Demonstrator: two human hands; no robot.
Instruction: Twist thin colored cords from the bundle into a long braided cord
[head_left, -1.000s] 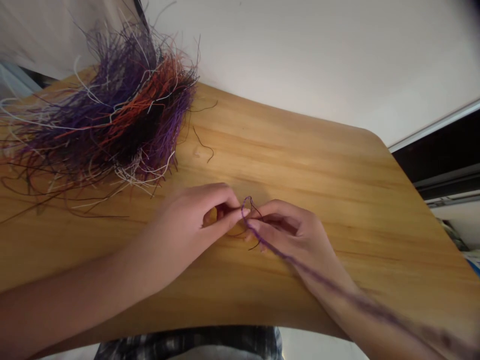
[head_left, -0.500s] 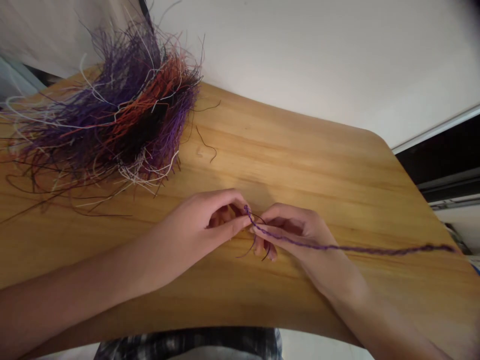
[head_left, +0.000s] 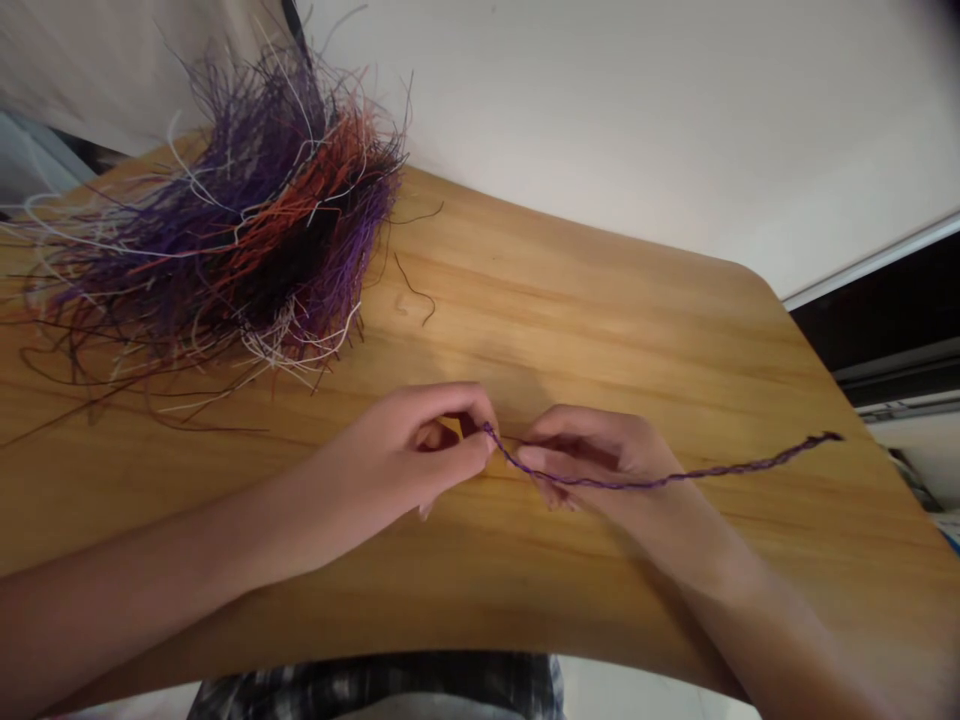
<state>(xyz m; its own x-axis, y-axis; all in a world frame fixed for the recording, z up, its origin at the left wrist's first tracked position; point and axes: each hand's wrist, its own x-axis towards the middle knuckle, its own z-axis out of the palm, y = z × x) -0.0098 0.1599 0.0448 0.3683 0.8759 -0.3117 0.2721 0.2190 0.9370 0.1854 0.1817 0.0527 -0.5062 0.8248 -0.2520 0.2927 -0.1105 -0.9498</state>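
A thin twisted purple cord (head_left: pixel 724 470) runs from my left fingertips across the right thumb and wrist, its free end standing out over the table at the right. My left hand (head_left: pixel 394 455) is closed in a pinch on the cord's near end, where a small loop or knot shows between thumb and forefinger. Just to the right, my right hand (head_left: pixel 630 455) is pinched too, thumb against forefinger, on a fine dark strand (head_left: pixel 513 437) that stretches from the left fingertips. The strand's tail is hidden behind the right fingers.
A large loose heap of purple, orange, black and white strands (head_left: pixel 300 220) covers the table's back left. One short dark strand (head_left: pixel 416 290) lies beside it. A white wall (head_left: pixel 600 110) borders the wooden table (head_left: pixel 600 300) at the back.
My right hand has drawn slightly right, away from the left, with the fine strand stretched between them. The cord's free end has swung left and toward the back.
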